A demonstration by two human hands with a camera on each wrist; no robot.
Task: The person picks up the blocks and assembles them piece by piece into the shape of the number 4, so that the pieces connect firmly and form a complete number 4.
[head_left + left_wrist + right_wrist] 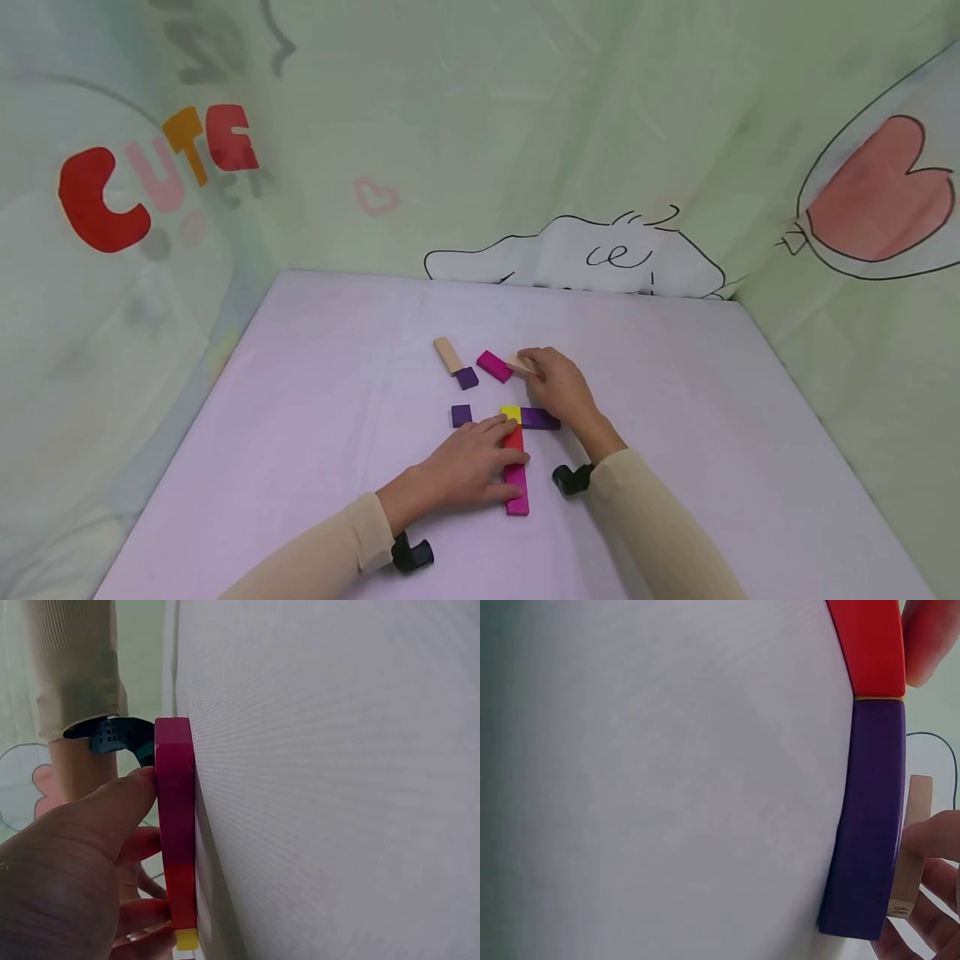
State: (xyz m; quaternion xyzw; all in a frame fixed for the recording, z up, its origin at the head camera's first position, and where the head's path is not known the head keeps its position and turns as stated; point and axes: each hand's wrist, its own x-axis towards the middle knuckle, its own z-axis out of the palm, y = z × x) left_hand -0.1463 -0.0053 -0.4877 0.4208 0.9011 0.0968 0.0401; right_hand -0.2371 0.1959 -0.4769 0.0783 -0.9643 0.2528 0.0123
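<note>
My left hand point(468, 462) lies over a row of blocks. Its thumb touches the magenta block point(517, 507) nearest me, and its fingers rest on the red block point(513, 438) and reach toward a small yellow block point(511, 412). A long purple block point(542, 419) extends right from the yellow one. Beyond it, my right hand point(564, 390) pinches a plain wooden block point(909, 870) between thumb and fingers; the number on its end shows in the right wrist view. That block's left end lies against a loose magenta block point(494, 366) in the head view.
Farther back, another plain wooden block point(448, 356) lies by a small purple block point(467, 378). A second small purple block point(461, 415) sits just beyond my left hand. The white-covered table point(675, 375) is bordered by printed fabric walls point(480, 125).
</note>
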